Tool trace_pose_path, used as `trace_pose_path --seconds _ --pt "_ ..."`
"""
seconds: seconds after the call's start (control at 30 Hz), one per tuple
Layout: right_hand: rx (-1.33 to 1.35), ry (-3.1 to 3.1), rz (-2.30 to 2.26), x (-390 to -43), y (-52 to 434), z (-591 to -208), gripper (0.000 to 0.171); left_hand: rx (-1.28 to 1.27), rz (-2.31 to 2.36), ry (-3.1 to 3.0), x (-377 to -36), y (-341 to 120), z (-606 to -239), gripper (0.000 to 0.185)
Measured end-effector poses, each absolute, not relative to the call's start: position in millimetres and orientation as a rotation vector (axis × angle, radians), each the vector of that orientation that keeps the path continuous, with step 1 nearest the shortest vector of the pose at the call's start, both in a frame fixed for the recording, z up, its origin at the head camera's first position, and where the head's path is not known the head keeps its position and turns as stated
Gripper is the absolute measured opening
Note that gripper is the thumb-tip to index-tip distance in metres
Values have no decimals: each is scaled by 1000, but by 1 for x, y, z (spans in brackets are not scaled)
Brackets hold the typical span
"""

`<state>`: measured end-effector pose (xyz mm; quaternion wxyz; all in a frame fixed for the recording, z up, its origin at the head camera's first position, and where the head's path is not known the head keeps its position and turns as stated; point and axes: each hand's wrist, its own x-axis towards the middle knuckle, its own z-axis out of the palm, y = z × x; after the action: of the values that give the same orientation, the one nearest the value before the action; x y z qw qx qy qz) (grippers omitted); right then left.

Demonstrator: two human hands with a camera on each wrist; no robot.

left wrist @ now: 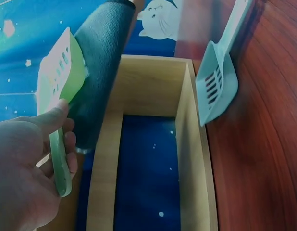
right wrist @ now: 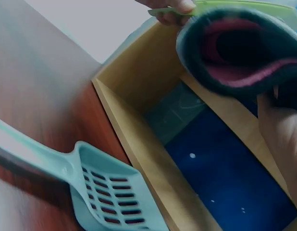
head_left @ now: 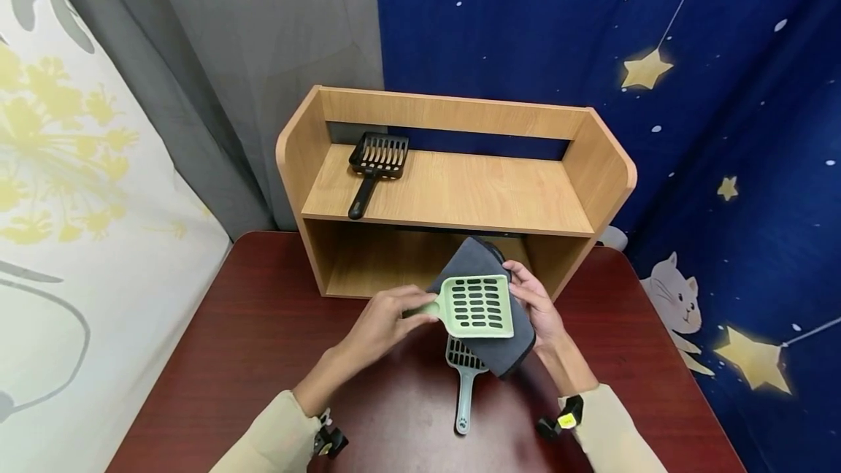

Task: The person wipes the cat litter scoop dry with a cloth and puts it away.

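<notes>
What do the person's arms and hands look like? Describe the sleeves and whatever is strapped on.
Both hands are bare, the left hand and the right hand. Each arm wears a long beige sleeve. A small black device sits at each wrist; the right one carries a yellow label.

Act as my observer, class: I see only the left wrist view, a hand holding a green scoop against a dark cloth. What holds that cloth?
Observer: The head view shows the right hand gripping the cloth at its right edge, beneath the green scoop.
Operator: Is there any scoop I cannot see?
Observer: Yes, a black scoop lies on the top shelf of the wooden rack, at its left end.
Operator: Is the cloth one colour?
Observer: No. The right wrist view shows a pinkish inner side.
</notes>
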<state>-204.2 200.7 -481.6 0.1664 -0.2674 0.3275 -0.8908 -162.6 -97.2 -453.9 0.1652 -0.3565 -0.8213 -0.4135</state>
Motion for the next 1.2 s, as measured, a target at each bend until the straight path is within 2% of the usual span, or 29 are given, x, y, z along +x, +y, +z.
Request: trace_pose_path --seconds 0.27,0.63,0.83,1.2 --pt "-770 941 -2539 -206 198 -482 48 -1003 -1096 -2337 -162 -95 -452 36" --pt "-887 950 -2557 -201 237 -456 51 -931 -1071 -2416 -164 -116 -459 35" --pt "-867 1000 -2543 -196 254 -442 52 -869 -1000 -2481 -163 -123 -462 35" --pt "-709 1810 -2386 -176 266 -433 39 -669 -950 -2588 -164 -131 -465 32"
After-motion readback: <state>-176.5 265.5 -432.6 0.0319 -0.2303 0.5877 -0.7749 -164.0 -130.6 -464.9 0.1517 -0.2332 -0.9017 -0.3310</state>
